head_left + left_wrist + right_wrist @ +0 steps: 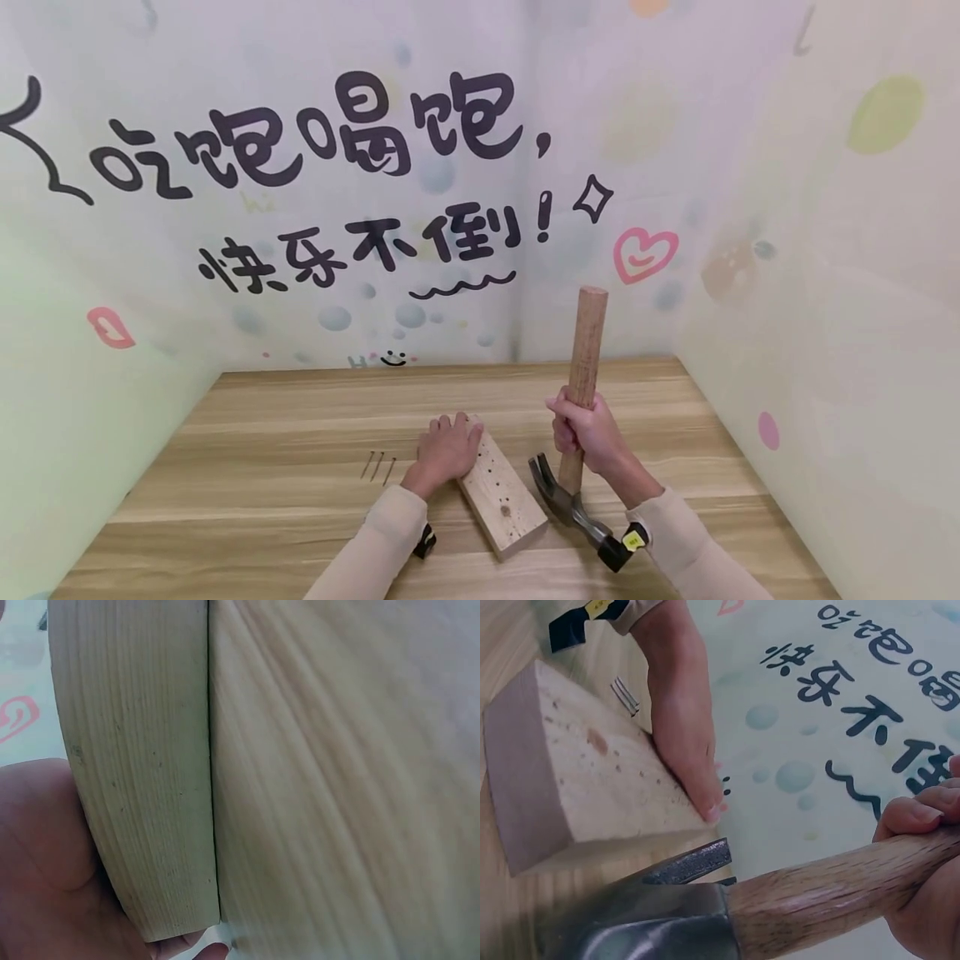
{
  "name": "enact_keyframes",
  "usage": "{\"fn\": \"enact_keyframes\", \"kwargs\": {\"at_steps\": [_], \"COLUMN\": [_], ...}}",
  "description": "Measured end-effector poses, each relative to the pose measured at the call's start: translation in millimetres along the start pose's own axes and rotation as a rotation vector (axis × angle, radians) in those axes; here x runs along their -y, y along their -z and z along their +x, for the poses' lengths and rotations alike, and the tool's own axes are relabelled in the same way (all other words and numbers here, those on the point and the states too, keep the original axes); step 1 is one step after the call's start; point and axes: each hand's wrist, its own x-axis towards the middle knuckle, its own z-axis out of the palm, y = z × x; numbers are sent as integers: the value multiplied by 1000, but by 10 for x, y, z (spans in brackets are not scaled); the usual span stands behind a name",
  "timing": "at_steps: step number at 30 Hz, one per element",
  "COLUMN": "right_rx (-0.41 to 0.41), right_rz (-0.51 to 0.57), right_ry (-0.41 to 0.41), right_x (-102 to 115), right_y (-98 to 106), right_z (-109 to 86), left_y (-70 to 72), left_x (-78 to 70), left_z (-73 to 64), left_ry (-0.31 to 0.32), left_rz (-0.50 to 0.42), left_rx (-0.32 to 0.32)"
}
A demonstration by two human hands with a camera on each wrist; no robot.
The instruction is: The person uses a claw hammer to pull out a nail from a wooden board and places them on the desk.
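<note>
A wooden block point(501, 492) lies slantwise on the table, with several small dark holes along its top. My left hand point(448, 448) grips its far end, the thumb along the top face and fingertips showing past the end in the left wrist view. To the right, my right hand point(588, 429) holds a claw hammer point(588, 350) by the lower part of its wooden handle. The handle points up and the metal head point(573, 510) hangs beneath the hand, claw toward the block. Three nails point(379, 467) lie side by side left of my left hand.
The wood-grain table point(285, 508) meets a printed back wall point(420, 333) with black lettering. Plain-coloured side walls with printed shapes, like the right wall point(825, 350), stand close on both sides. Dark wrist devices sit at both cuffs.
</note>
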Motion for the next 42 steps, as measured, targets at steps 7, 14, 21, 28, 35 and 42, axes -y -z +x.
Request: {"fn": "enact_keyframes", "kwargs": {"at_steps": [7,14,21,28,35,42], "right_rx": [-14,-26,20,6,-101,-178], "right_rz": [76,148,179,86,-132,-360], "right_ry": [-63,-98,-105,-241,-385,-430], "right_x": [-100,-169,-214,-251,-335,-471], "right_y": [140,258,365,542,750,942], "right_z": [-13,-22,-9,100,249,296], "left_y": [-34,31,46,53,67,61], "left_x": [31,-2,-16,-12,11,7], "left_z": [25,-20,-42,-51,-49,-55], "left_ry": [11,11,3,-13,-5,-6], "left_rz": [2,18,30,30,33,39], "left_rx": [8,11,7,-19,-19,0]}}
